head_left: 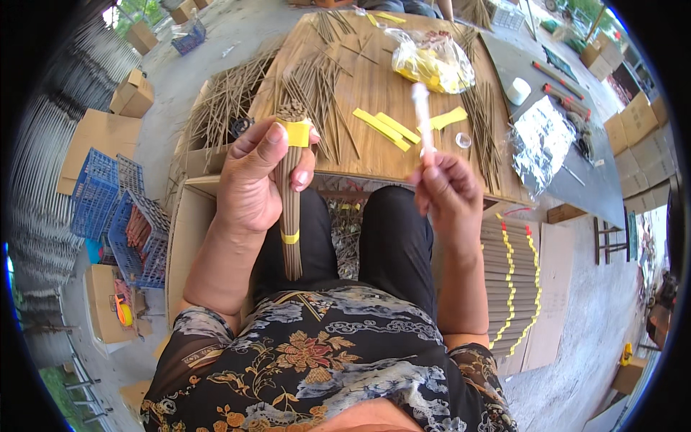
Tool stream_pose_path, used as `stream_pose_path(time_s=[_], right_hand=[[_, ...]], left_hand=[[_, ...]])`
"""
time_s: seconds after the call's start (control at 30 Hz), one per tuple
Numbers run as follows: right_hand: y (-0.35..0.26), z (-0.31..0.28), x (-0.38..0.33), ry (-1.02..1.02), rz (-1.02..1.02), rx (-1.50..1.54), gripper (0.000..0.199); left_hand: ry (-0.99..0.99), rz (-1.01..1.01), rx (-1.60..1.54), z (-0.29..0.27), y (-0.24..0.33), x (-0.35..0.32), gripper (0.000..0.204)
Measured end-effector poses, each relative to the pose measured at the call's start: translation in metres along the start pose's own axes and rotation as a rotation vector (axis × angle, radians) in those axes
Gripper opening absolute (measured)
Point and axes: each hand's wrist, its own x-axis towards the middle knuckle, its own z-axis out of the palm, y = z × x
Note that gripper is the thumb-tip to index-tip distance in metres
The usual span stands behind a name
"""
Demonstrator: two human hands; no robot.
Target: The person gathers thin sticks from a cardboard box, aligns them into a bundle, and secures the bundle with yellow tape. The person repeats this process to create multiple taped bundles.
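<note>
My left hand (248,176) is closed round an upright bundle of brown incense sticks (289,198). A wide yellow paper band (296,135) wraps the bundle near its top, close to my thumb, and a narrower yellow band (291,238) circles it lower down. To the right, my right hand (453,193) pinches a slim, pale stick-like tool (423,119) with a pinkish lower part. Its whitish tip points up and is blurred, so its exact kind is unclear. Beyond the hands, yellow paper strips (387,129) lie on the wooden table (374,79).
Loose incense sticks (313,90) are spread on the table, near a clear bag of yellow strips (434,61). Crumpled foil (540,140) and a white roll (518,91) rest on the dark side table. Banded bundles (512,288) lie at right; blue crates (137,237) stand at left.
</note>
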Motion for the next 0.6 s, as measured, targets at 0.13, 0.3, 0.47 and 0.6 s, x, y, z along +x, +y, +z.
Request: stream_pose_path(time_s=[0.13, 0.3, 0.47, 0.6], right_hand=[[-0.007, 0.034, -0.02, -0.179, 0.021, 0.013, 0.011], [-0.006, 0.058, -0.03, -0.302, 0.068, -0.002, 0.012], [-0.006, 0.067, -0.03, -0.323, -0.002, -0.141, 0.012], [0.008, 0.082, -0.031, -0.193, -0.471, -0.552, 0.017]], left_hand=[[-0.04, 0.01, -0.086, 0.001, 0.002, -0.006, 0.018], [-0.032, 0.021, -0.135, 0.001, 0.007, -0.013, 0.02], [-0.024, 0.053, -0.133, 0.004, 0.011, -0.02, 0.02], [-0.006, 0.075, -0.171, 0.011, 0.01, -0.022, 0.022]])
